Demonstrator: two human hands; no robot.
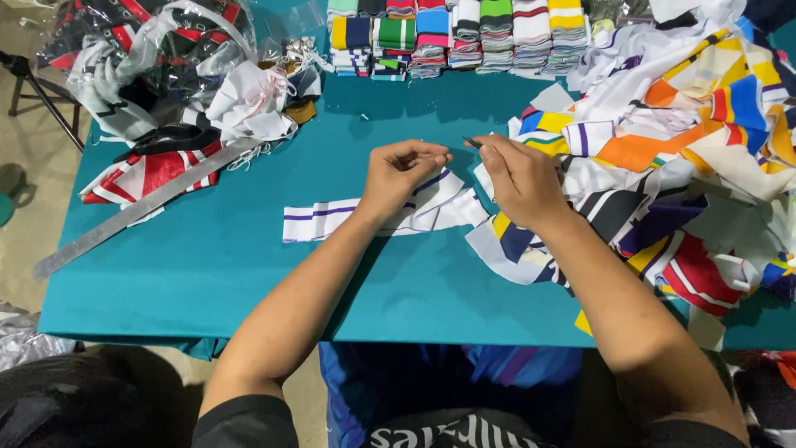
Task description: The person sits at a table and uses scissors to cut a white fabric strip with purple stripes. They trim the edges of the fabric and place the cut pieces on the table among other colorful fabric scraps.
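My left hand (400, 176) hovers over a white fabric strip with purple stripes (332, 220) lying on the teal table (224, 265); its fingers are pinched together, and whether they hold thread is too small to tell. My right hand (518, 178) is just to the right, fingers closed on a thin dark pointed tool (471, 142) whose tip sticks out to the upper left. The two hands nearly meet above the strip's right end.
A big heap of multicoloured fabric pieces (688, 149) fills the right side. Folded striped stacks (464, 37) line the far edge. A long metal ruler (133, 211) lies diagonally at left, beside plastic bags of red, black and white fabric (157, 66).
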